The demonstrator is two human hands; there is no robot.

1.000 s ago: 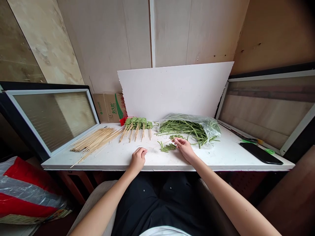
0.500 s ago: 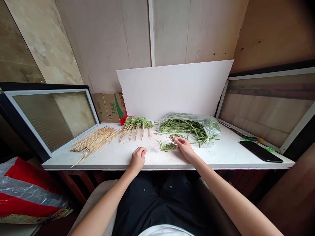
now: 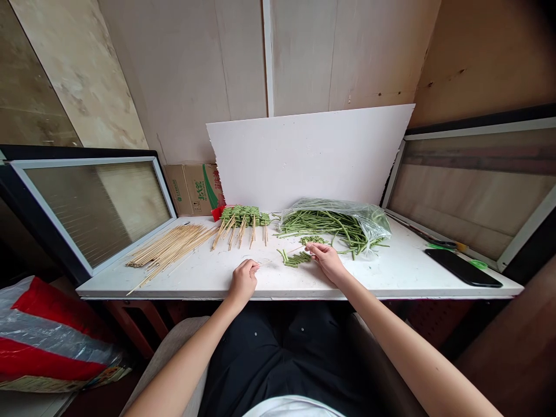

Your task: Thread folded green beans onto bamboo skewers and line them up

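My left hand is closed near the table's front edge, with a thin pale thing, perhaps a skewer, at its fingertips, too faint to make out. My right hand is pinched over the short cut green beans; what its fingertips hold is too small to tell. Behind it lie small green bits and a clear plastic bag of long green beans. Skewered bean pieces are stacked at the back, sticks toward me. Loose bamboo skewers lie at the left.
On the white table, a black phone lies at the right by a green ring and scissors. A cardboard box and a white board stand behind. Framed panels flank both sides.
The view has shifted very slightly. Both hands keep nearly the same place and grip.
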